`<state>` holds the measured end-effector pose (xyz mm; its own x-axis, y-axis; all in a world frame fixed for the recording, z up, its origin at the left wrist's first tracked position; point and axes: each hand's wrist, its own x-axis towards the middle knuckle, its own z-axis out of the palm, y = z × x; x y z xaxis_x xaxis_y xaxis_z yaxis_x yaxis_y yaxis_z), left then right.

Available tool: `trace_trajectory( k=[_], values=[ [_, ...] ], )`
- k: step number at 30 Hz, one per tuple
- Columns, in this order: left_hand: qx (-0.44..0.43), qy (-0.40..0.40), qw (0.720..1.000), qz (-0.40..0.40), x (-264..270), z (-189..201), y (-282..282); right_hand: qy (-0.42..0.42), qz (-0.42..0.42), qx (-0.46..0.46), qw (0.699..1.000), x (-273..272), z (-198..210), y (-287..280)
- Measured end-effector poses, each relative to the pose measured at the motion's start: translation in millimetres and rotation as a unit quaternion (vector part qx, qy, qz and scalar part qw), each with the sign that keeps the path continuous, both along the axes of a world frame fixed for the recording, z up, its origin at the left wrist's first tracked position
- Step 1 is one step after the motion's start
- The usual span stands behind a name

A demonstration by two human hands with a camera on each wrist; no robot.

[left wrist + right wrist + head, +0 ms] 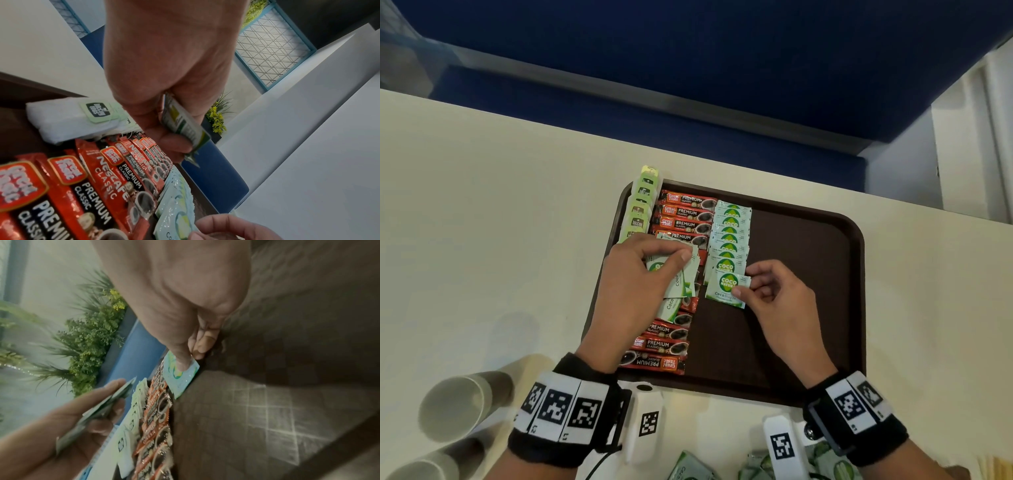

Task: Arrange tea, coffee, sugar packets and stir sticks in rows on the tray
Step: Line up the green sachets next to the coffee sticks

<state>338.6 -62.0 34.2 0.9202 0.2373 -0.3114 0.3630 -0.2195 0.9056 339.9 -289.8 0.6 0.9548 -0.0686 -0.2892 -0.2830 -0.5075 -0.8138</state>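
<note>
A dark brown tray lies on the cream table. Along its left side run a row of pale green tea bags, a row of red coffee sticks and a row of white-green coco sugar packets. My left hand holds a small stack of sugar packets over the coffee row; the same stack shows in the left wrist view. My right hand pinches one sugar packet at the near end of the sugar row, and that packet shows under my thumb.
Paper cups lie on their sides at the near left. More green packets lie at the table's near edge. The tray's right half is bare. A blue seat lies beyond the table's far edge.
</note>
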Motion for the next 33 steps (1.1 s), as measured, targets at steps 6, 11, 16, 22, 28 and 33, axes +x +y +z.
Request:
trace_trajectory(
  k=[6,11,16,22,28,33],
  values=[
    [-0.003,-0.004,1.000,-0.001,-1,-1,-1,-0.033,-0.010,-0.015,0.999,0,-4,6],
    [-0.004,-0.005,1.000,0.000,-2,-2,1,-0.041,-0.017,-0.027,0.999,4,-3,9],
    [-0.012,-0.004,1.000,0.001,-2,-3,2,-0.041,-0.015,-0.028,0.999,5,-1,11],
    [-0.016,-0.010,1.000,0.001,-1,-3,3,-0.042,-0.015,-0.030,0.999,4,-1,10],
    [-0.085,0.016,0.995,-0.043,-2,4,-2,-0.086,-0.058,0.039,0.994,3,16,15],
    [-0.174,-0.003,0.982,-0.072,-3,16,-9,0.015,-0.001,0.200,0.980,10,44,28]
  ],
)
